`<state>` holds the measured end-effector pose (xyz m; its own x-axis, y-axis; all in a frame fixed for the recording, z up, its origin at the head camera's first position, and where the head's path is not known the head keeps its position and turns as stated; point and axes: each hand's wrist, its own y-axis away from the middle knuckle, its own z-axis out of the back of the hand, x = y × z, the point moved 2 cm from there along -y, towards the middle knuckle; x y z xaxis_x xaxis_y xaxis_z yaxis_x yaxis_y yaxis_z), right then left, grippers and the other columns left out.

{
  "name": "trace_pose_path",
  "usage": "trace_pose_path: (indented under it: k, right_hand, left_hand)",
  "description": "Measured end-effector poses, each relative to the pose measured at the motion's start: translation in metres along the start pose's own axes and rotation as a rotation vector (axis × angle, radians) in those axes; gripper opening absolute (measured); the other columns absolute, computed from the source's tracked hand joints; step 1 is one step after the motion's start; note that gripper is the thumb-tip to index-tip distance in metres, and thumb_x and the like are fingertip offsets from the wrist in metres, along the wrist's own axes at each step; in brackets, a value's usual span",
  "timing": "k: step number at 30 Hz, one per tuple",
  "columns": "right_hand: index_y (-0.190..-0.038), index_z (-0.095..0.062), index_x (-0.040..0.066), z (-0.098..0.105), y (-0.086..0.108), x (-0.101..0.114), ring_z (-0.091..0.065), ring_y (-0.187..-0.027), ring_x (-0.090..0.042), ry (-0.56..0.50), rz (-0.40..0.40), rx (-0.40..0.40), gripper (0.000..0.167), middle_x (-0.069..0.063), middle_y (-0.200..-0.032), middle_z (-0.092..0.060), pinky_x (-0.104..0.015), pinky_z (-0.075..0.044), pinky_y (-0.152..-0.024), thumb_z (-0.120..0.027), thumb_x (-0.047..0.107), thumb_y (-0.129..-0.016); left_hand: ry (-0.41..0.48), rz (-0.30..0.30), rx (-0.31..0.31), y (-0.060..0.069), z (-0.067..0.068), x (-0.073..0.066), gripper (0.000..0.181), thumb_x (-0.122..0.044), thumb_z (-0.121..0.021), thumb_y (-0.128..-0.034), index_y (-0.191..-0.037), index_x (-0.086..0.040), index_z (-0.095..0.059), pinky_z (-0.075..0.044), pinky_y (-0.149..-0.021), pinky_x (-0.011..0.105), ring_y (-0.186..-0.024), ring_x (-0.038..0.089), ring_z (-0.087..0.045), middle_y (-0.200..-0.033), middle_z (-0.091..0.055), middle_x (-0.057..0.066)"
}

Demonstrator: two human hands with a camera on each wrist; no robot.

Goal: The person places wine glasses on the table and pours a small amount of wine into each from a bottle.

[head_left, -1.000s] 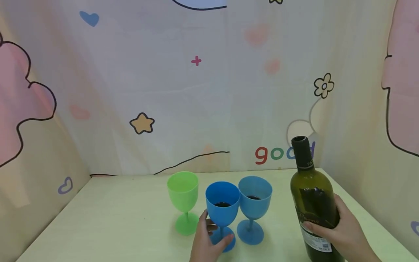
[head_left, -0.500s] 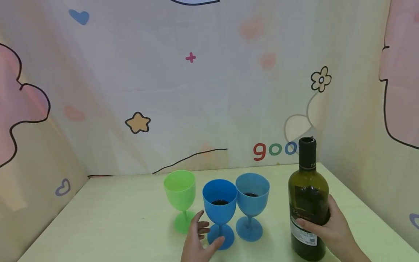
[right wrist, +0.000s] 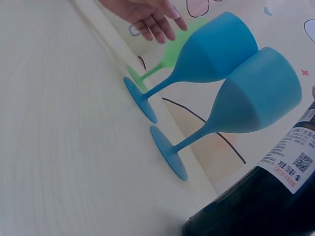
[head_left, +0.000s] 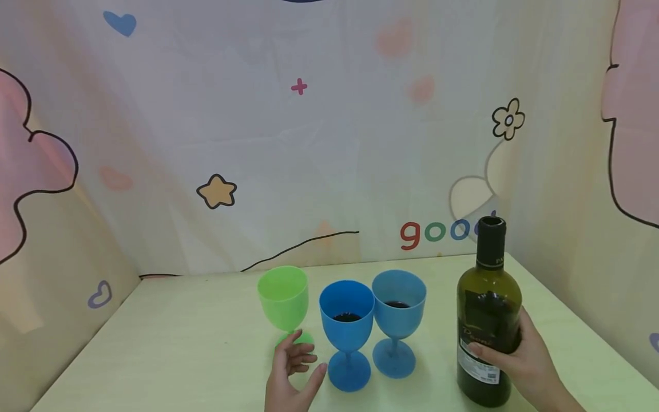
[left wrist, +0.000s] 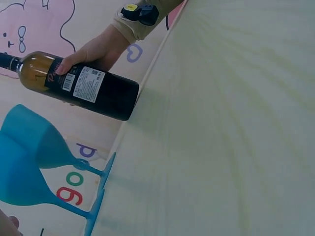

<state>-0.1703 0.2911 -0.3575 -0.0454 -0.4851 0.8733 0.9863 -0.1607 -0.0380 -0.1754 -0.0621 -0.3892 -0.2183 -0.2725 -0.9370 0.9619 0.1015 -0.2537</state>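
My right hand (head_left: pixel 527 363) grips a dark green wine bottle (head_left: pixel 489 320) round its labelled body. The bottle is upright, its base at or very near the table. Left of it stand a light blue goblet (head_left: pixel 399 303) and a darker blue goblet (head_left: pixel 347 320), bowls nearly touching, dark liquid in both. A green goblet (head_left: pixel 283 297) stands further left, with no liquid visible inside. My left hand (head_left: pixel 293 372) is between the green and darker blue goblets, fingers loosely bent, holding nothing. It hides part of the green goblet's foot.
The pale table (head_left: pixel 154 349) reaches back to a printed cloth backdrop (head_left: pixel 288 143), with cloth walls on both sides. A dark device (left wrist: pixel 147 14) is strapped on the right wrist over a beige sleeve (left wrist: pixel 133 22).
My left hand has left the darker blue goblet's foot and moved left towards the green goblet. The bottle has gone from tilted to upright, still in my right hand.
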Motion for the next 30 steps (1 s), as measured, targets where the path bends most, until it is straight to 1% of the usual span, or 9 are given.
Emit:
trace_pose_path:
  k: [2,4,9,14,16,19,22,27,30]
  right_hand:
    - [-0.151,0.0,0.005,0.0,0.0,-0.001,-0.036,-0.13,-0.055,0.01,0.008,-0.006,0.097,-0.029,-0.149,-0.027,-0.068,-0.034,-0.101,-0.07,0.028,-0.088]
    - [-0.151,-0.001,0.004,0.001,0.0,-0.001,-0.037,-0.129,-0.054,0.018,0.016,-0.008,0.095,-0.03,-0.149,-0.028,-0.068,-0.035,-0.101,-0.07,0.028,-0.089]
    - [-0.151,-0.001,0.004,0.002,-0.002,-0.003,-0.035,-0.13,-0.055,0.032,0.01,-0.001,0.095,-0.031,-0.149,-0.027,-0.069,-0.034,-0.101,-0.069,0.029,-0.089]
    - [-0.151,0.0,0.004,0.001,-0.003,-0.003,-0.035,-0.13,-0.055,0.037,-0.006,0.013,0.098,-0.031,-0.15,-0.027,-0.069,-0.033,-0.101,-0.07,0.03,-0.089]
    - [-0.151,-0.001,0.003,0.0,-0.002,-0.003,-0.036,-0.129,-0.055,0.043,0.005,0.006,0.096,-0.032,-0.148,-0.028,-0.069,-0.034,-0.1,-0.07,0.03,-0.089]
    - [-0.15,-0.004,0.003,0.001,-0.002,-0.005,-0.038,-0.128,-0.054,0.045,0.028,-0.011,0.092,-0.032,-0.147,-0.03,-0.069,-0.036,-0.099,-0.069,0.028,-0.089]
    - [-0.148,-0.007,0.002,0.001,-0.001,-0.006,-0.043,-0.125,-0.052,0.045,0.056,-0.036,0.088,-0.031,-0.144,-0.034,-0.067,-0.039,-0.097,-0.069,0.025,-0.089]
    - [-0.149,-0.006,0.002,0.0,0.0,-0.007,-0.042,-0.126,-0.052,0.033,0.049,-0.029,0.088,-0.031,-0.145,-0.034,-0.067,-0.039,-0.097,-0.068,0.025,-0.09]
    - [-0.149,-0.004,0.003,0.0,-0.001,-0.006,-0.039,-0.128,-0.053,0.032,0.042,-0.02,0.089,-0.032,-0.146,-0.032,-0.069,-0.038,-0.098,-0.067,0.026,-0.091]
  left_hand:
    - [0.001,-0.032,-0.055,0.0,0.005,-0.002,0.059,-0.013,-0.074,-0.0828,-0.134,-0.006,-0.045,-0.052,-0.079,0.026,-0.09,0.01,-0.063,-0.11,-0.063,0.01]
    - [0.003,-0.081,-0.11,-0.001,0.009,-0.003,0.055,-0.01,-0.074,-0.0825,-0.13,-0.005,-0.047,-0.052,-0.078,0.025,-0.088,0.009,-0.063,-0.107,-0.064,0.01]
    - [0.021,-0.196,-0.219,-0.004,0.022,-0.003,0.051,0.0,-0.072,-0.0808,-0.126,0.0,-0.049,-0.051,-0.072,0.02,-0.084,0.001,-0.059,-0.104,-0.06,0.008]
    - [-0.005,-0.229,-0.301,-0.013,0.036,-0.001,0.053,-0.001,-0.073,-0.0815,-0.129,-0.001,-0.047,-0.045,-0.073,0.016,-0.088,-0.002,-0.054,-0.108,-0.056,0.003]
    - [-0.027,-0.234,-0.317,-0.019,0.041,0.0,0.057,-0.005,-0.073,-0.0827,-0.132,-0.003,-0.045,-0.043,-0.076,0.014,-0.093,-0.003,-0.051,-0.112,-0.054,0.002]
    - [-0.029,-0.257,-0.314,-0.031,0.045,0.003,0.064,-0.009,-0.074,-0.083,-0.137,-0.005,-0.04,-0.04,-0.081,0.014,-0.101,0.001,-0.048,-0.119,-0.05,0.004]
    - [-0.029,-0.256,-0.288,-0.043,0.048,0.006,0.071,-0.012,-0.075,-0.0829,-0.141,-0.006,-0.035,-0.039,-0.086,0.013,-0.109,0.008,-0.046,-0.126,-0.047,0.006]
    - [-0.003,-0.179,-0.203,-0.058,0.049,0.011,0.085,-0.019,-0.078,-0.0813,-0.148,-0.01,-0.026,-0.038,-0.095,0.015,-0.125,0.019,-0.043,-0.141,-0.039,0.01]
    - [0.018,-0.136,-0.148,-0.066,0.046,0.013,0.093,-0.023,-0.079,-0.0803,-0.151,-0.012,-0.02,-0.04,-0.103,0.026,-0.131,0.023,-0.04,-0.145,-0.036,0.01]
